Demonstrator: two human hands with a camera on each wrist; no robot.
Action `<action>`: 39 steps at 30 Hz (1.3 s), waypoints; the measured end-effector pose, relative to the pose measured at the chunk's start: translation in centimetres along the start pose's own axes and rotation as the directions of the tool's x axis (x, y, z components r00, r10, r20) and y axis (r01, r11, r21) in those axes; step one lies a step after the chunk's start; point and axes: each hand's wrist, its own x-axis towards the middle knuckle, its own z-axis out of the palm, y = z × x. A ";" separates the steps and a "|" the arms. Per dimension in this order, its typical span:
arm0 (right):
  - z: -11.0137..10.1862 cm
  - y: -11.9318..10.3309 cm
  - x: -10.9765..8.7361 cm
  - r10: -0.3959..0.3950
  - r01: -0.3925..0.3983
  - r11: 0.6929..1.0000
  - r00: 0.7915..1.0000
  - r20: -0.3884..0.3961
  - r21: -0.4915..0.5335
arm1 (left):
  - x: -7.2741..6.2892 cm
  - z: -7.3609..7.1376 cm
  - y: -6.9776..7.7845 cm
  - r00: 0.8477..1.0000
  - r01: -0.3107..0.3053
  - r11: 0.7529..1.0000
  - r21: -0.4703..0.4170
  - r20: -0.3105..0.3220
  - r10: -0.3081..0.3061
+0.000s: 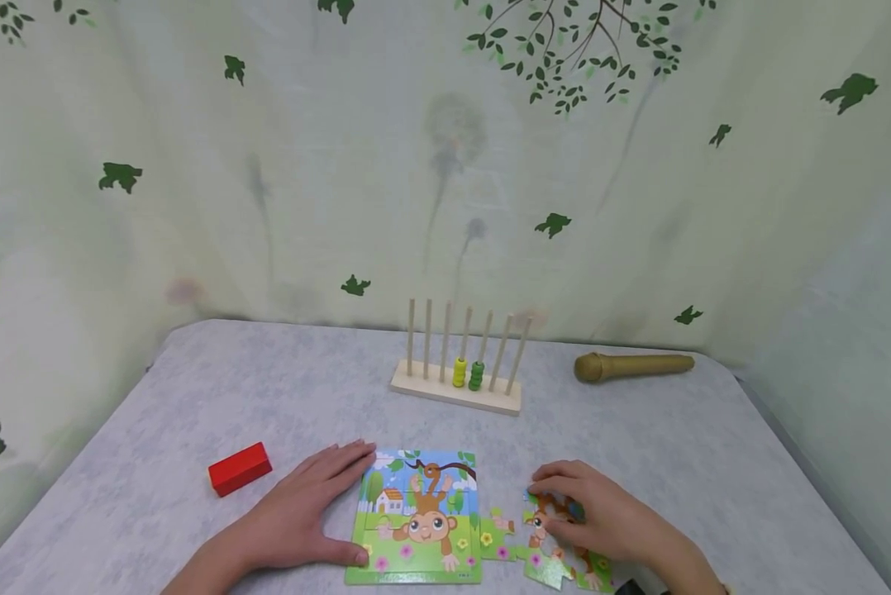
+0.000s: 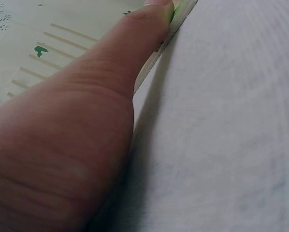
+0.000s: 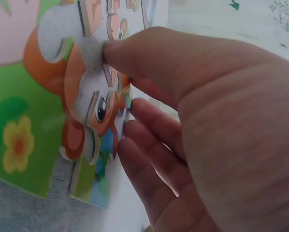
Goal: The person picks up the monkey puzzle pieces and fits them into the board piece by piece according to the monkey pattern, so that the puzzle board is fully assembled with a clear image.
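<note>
A square monkey puzzle, its picture filled in, lies flat near the table's front edge. My left hand rests along its left side, fingertips at the upper left corner and thumb by the lower left. In the left wrist view, the thumb reaches the board's edge. Right of the board lie several loose puzzle pieces with monkey and grass parts. Over them, my right hand bends its thumb and fingers about a puzzle piece with a monkey's eye; the palm partly hides the pieces in the head view.
A wooden peg stand with yellow beads and green beads stands behind the puzzle. A red block lies at the left, and a brown microphone-shaped object at the back right. Patterned cloth hangs behind the table.
</note>
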 end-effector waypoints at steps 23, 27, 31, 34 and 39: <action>-0.5 -0.4 0.3 0.079 -0.079 0.994 0.997 0.001 -0.079 | 0.0 -0.1 0.1 1.000 -0.009 1.000 -0.002 -0.005 0.009; -0.5 -0.4 0.3 0.072 -0.072 0.994 0.997 -0.012 -0.083 | 0.0 -0.1 0.1 1.000 -0.015 1.000 -0.001 -0.014 0.015; -0.6 -0.5 0.2 0.067 -0.069 0.994 0.997 -0.028 -0.082 | 0.0 0.0 0.1 1.000 -0.008 1.000 -0.002 -0.007 0.008; -0.6 -0.7 0.2 0.068 -0.071 0.993 0.997 -0.038 -0.095 | 0.1 0.0 0.2 1.000 0.000 1.000 -0.006 0.002 0.000; -0.7 -0.8 0.4 0.058 -0.062 0.992 0.997 -0.044 -0.106 | 0.0 -0.1 0.2 1.000 0.001 1.000 -0.008 0.001 -0.001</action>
